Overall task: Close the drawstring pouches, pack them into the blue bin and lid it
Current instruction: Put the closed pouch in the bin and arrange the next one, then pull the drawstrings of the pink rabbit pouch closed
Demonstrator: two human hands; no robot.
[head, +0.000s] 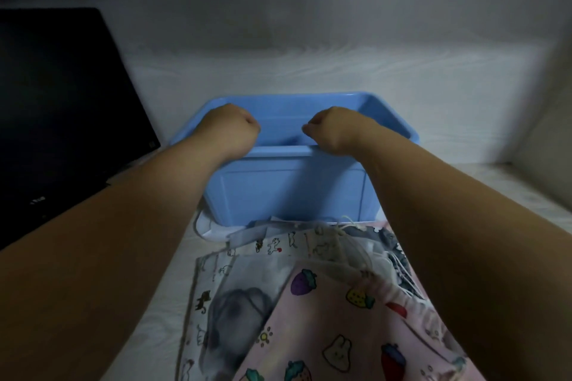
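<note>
Head: left fist (232,128), right fist (329,130) over bin (291,189) (laptop (62,102) logo illegible).

The left hand (233,127) and right hand (332,130) are being held curled, apart, over the open bin (291,192). Pouches (309,303) are being left heaped behind the hands, between the forearms. A dark screen (62,102) is being shown left of the left hand.

The blue bin (291,189) is set upright and unlidded on a white surface. Just before its near wall, drawstring pouches are laid flat in an overlapping pile. A pink pouch (334,328) printed with strawberries and rabbits is placed over a white animal-print pouch (216,281), with pale cords (340,230) left loose near the bin.
</note>
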